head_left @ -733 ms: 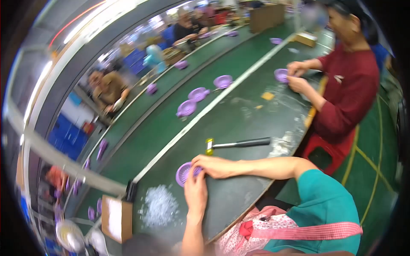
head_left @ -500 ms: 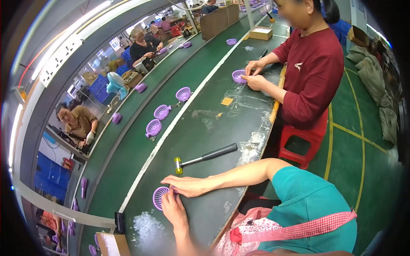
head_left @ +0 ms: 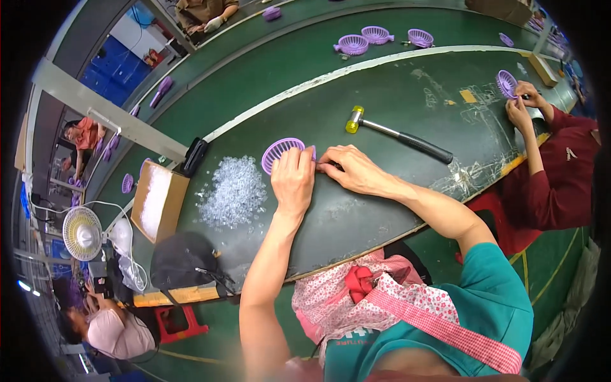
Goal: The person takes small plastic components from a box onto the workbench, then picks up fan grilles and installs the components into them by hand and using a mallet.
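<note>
Purple round slotted plastic bowl [head_left: 277, 153] is over the dark green desk [head_left: 344, 219], left of a yellow-headed, black-gripped hammer [head_left: 402, 135]. I have the left hand [head_left: 293, 181] grasping the bowl's right side; the right hand [head_left: 352, 169] is just beside, its grasp I cannot tell. Clear plastic bits [head_left: 232, 193] lie heaped nearby.

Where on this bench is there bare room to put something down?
Bare bench lies between the left forearm and right forearm, and again between the hammer and white strip. Crowded: the left side, with the clear pile beside the box, and around the basket, at the left hand and right hand.
</note>
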Demonstrator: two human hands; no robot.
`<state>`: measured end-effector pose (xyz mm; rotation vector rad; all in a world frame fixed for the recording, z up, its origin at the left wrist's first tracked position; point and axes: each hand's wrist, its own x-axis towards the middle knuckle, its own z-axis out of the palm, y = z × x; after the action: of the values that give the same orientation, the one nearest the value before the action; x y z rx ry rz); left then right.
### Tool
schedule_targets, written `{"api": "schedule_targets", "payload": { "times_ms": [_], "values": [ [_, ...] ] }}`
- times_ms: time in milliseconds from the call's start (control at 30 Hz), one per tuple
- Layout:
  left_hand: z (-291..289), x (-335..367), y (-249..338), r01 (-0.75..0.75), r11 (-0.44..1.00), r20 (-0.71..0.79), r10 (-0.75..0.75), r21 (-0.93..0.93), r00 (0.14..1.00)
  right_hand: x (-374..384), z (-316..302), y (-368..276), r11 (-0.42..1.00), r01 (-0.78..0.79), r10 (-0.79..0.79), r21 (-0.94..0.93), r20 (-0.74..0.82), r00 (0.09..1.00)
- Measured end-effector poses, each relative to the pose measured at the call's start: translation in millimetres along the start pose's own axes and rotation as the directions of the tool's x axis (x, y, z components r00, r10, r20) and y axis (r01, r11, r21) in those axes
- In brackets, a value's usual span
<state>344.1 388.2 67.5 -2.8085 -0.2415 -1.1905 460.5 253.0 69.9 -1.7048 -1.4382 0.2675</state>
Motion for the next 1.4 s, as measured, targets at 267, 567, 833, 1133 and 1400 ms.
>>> {"api": "schedule_targets", "payload": {
  "times_ms": [267, 567, 833, 1133, 1400],
  "values": [
    [0.0, 3.6, 7.0, 0.041, 0.998, -0.028, -0.043, -0.053, 0.999, -4.7, 3.3, -3.8, 0.994, 0.052, -0.049, 0.097, -0.035, 0.998],
    [-8.5, 2.8, 9.1, 0.245, 0.872, 0.017, -0.263, -0.425, 0.965, -2.2, -23.5, -9.6, 0.995, 0.053, -0.061, -0.079, -0.099, 0.993],
    [-10.4, -1.3, 9.2, 0.263, 0.696, 0.044, -0.316, -0.668, 0.948, 2.7, -39.5, -13.8, 0.954, -0.025, 0.029, 0.298, -0.009, 1.0],
    [-21.4, 11.7, 19.6, 0.373, 0.532, 0.23, -0.317, -0.76, 0.92, -4.2, -47.7, -8.8, 0.957, 0.286, -0.268, 0.045, -0.239, 0.934],
    [-22.9, 5.3, 23.1, 0.482, 0.405, 0.316, -0.411, -0.777, 0.855, 5.0, -39.3, 4.5, 0.983, -0.004, 0.061, 0.185, -0.302, 0.951]
  ]
}}
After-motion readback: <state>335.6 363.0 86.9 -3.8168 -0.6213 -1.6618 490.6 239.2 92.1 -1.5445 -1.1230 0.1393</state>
